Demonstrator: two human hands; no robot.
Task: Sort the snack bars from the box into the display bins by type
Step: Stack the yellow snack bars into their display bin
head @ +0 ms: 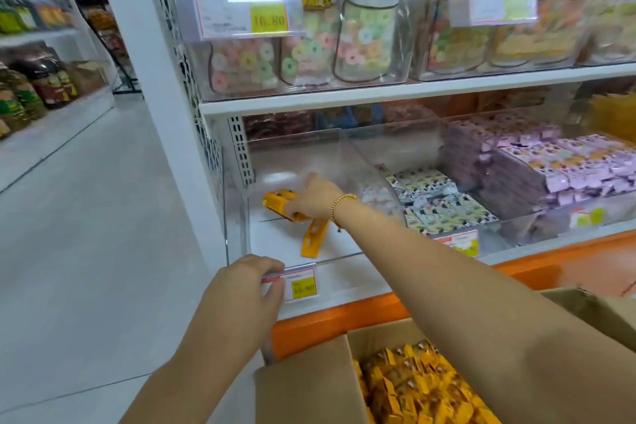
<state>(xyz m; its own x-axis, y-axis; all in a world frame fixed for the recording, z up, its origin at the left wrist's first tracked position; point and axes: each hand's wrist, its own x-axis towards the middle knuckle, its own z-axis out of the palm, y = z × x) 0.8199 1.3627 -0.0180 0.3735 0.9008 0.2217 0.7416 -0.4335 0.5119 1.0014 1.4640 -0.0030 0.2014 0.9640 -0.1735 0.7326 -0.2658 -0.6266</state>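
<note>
White shelving [378, 93] is carrying three clear acrylic display bins [509, 234]. The right hand [315, 200] is reaching into the left bin [237, 217], gripping yellow wrapped snack bars [277, 204]; one loose yellow bar [314, 238] is lying below. The left hand [247, 286] is gripping that bin's front rim. A brown cardboard box [303, 385], near right, is holding many more.

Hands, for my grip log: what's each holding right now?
Left hand: grips the clear bin at its front rim, by the price tag.
Right hand: holds yellow snack bars inside that bin.

upper bin tag [269, 21]: 16.80 | lower bin tag [303, 287]: 19.80 | other tags [495, 2]: blurred
</note>
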